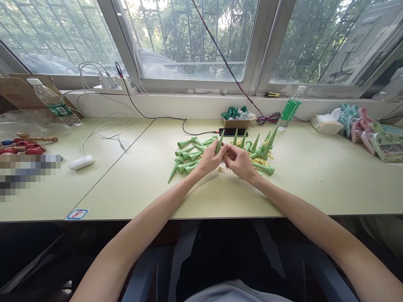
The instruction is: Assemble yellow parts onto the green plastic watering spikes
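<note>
My left hand (211, 159) is closed around a green plastic spike (219, 143) whose tip points up and away. My right hand (239, 161) meets it from the right, fingers pinched at the spike's base; what they pinch is too small to name. Several loose green spikes (189, 157) lie in a heap to the left of my hands. More green spikes (262, 147) stand upright on the right, with small yellow pieces (260, 160) among them.
A black phone (233, 132) and a small box of green parts (235, 116) lie behind the spikes. Two water bottles (290, 108) (55, 102) stand near the window sill. Cables, a white mouse (81, 162), a tissue pack (327, 123) and bagged pastel items (371, 130) surround the area.
</note>
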A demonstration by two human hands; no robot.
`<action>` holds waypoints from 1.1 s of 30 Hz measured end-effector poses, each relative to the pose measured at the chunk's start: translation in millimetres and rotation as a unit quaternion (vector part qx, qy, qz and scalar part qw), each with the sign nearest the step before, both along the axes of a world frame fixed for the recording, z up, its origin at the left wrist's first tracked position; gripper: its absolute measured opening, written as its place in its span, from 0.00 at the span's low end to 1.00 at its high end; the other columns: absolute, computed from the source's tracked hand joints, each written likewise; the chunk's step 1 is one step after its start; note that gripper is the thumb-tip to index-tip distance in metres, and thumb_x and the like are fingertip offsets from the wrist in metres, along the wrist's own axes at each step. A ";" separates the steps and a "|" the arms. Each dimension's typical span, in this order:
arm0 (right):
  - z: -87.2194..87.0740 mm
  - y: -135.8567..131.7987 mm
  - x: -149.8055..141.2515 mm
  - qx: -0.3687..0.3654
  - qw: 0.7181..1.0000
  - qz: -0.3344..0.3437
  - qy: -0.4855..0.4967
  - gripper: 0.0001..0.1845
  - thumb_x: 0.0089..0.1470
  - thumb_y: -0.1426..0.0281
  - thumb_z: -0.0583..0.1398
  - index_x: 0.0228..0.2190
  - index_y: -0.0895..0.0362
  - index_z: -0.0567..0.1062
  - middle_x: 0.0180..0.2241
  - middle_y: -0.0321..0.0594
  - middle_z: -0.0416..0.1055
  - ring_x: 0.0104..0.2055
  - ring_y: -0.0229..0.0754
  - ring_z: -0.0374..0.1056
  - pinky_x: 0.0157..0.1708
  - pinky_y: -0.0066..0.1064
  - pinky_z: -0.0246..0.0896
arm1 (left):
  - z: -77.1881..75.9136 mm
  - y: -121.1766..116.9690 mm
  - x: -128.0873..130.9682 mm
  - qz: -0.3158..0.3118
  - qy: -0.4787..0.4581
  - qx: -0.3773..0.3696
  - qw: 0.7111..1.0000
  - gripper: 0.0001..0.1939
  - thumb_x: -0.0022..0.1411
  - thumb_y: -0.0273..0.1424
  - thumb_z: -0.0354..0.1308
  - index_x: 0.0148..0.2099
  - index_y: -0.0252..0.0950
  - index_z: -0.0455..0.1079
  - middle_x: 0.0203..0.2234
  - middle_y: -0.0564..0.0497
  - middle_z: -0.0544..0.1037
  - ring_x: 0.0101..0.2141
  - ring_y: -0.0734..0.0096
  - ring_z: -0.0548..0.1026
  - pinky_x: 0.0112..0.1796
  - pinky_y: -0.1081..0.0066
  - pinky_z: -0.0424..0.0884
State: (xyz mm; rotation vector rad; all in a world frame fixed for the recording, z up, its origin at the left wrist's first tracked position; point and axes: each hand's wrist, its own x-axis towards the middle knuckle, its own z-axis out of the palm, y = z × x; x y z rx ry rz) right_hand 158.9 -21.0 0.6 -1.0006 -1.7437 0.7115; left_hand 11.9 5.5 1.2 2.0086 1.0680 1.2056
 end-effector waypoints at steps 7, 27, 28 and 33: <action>0.2 -1.1 0.1 0.001 1.000 -0.013 -0.001 0.11 0.59 0.62 0.58 0.27 0.54 0.68 0.20 0.34 0.66 0.22 0.37 0.61 0.25 0.31 0.57 | -2.5 1.3 1.8 0.029 0.004 -0.008 1.000 0.21 0.71 0.47 0.49 0.32 0.39 0.52 0.23 0.56 0.66 0.26 0.74 0.63 0.29 0.69 0.61; 2.9 -3.5 -1.0 0.006 1.000 -0.019 -0.011 0.11 0.58 0.63 0.58 0.26 0.54 0.68 0.18 0.34 0.67 0.21 0.37 0.61 0.25 0.32 0.57 | -2.3 -0.5 3.0 0.036 -0.003 -0.003 0.999 0.24 0.70 0.51 0.48 0.31 0.39 0.50 0.22 0.56 0.63 0.24 0.74 0.61 0.27 0.69 0.60; 3.0 -3.6 -1.0 0.006 1.000 -0.018 -0.011 0.11 0.58 0.63 0.58 0.26 0.54 0.68 0.18 0.34 0.66 0.21 0.37 0.61 0.25 0.31 0.57 | -2.3 -0.5 3.1 0.036 -0.004 -0.002 0.999 0.24 0.70 0.51 0.48 0.30 0.39 0.51 0.22 0.56 0.63 0.24 0.74 0.61 0.27 0.69 0.60; 2.7 -3.2 -0.4 0.010 1.000 -0.016 -0.016 0.11 0.58 0.65 0.57 0.25 0.54 0.67 0.18 0.33 0.66 0.21 0.37 0.60 0.26 0.31 0.57 | -2.2 -0.4 3.1 0.034 -0.013 -0.004 0.999 0.24 0.70 0.51 0.49 0.30 0.39 0.51 0.22 0.56 0.62 0.24 0.75 0.60 0.27 0.69 0.59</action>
